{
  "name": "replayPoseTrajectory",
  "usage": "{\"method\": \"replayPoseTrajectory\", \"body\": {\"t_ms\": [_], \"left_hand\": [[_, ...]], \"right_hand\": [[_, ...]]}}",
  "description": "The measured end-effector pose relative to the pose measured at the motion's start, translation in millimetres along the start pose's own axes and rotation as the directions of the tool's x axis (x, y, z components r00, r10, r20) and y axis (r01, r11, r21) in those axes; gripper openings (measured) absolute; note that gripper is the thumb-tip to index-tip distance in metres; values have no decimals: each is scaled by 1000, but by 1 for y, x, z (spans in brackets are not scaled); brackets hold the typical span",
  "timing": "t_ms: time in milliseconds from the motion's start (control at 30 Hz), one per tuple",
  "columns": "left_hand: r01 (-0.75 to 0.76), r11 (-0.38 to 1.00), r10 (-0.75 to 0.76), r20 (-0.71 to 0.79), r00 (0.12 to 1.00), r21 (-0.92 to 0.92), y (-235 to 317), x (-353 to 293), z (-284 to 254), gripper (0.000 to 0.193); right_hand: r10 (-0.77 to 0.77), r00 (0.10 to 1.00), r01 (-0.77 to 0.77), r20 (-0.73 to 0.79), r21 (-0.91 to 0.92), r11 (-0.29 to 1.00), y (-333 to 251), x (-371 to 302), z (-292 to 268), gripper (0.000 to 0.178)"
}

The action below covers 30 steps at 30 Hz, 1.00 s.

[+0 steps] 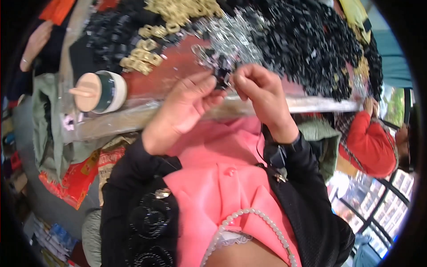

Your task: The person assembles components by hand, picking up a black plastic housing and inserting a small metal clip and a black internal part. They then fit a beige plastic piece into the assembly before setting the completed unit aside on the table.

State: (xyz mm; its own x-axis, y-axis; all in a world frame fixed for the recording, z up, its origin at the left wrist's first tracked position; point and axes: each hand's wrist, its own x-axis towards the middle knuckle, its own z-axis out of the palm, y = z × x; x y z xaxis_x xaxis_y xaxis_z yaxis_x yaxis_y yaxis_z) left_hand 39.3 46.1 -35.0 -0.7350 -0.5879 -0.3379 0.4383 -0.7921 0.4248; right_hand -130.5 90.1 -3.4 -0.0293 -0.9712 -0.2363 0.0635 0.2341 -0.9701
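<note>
My left hand (189, 100) is pinched on a small black piece (221, 82) above the near edge of the work table. Close on its right, the fingers of my right hand (262, 91) are closed at a small silver metal loop (230, 82) that meets the black piece. The fingers partly cover both parts, so how they join cannot be made out. Just beyond my hands lies a heap of silver metal pieces (235, 38). A wide pile of small black pieces (307, 44) spreads to its right.
Gold-coloured loops (142, 57) lie at the table's left, near a lidded cup (111, 91). The table's pale front edge (120, 118) runs below my wrists. Another person's hand (38, 42) shows far left; a person in red (371, 142) sits at right. Sacks (49, 129) hang at left.
</note>
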Motion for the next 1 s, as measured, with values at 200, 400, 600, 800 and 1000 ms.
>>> {"method": "replayPoseTrajectory", "body": {"t_ms": [200, 400, 600, 800, 1000], "left_hand": [[68, 997, -68, 5, 998, -32, -7, 0, -3, 23], [95, 995, -95, 9, 995, -40, -12, 0, -4, 23], [102, 995, -100, 47, 994, -24, -17, 0, -7, 27], [97, 995, -96, 84, 992, 1, -19, -4, -6, 25], [92, 995, -94, 42, 995, 47, -19, -15, -5, 21]], "right_hand": [[-128, 991, 130, 45, -40, 991, 9, -4, -3, 11], [-209, 978, 209, 9, -128, 970, 17, -7, 0, 8], [-482, 868, 471, 118, -500, 726, 14, -8, -4, 6], [-540, 822, 532, 180, -584, 614, 7, -15, 1, 7], [-526, 808, 562, 264, -613, 556, 7, -21, 6, 7]]}}
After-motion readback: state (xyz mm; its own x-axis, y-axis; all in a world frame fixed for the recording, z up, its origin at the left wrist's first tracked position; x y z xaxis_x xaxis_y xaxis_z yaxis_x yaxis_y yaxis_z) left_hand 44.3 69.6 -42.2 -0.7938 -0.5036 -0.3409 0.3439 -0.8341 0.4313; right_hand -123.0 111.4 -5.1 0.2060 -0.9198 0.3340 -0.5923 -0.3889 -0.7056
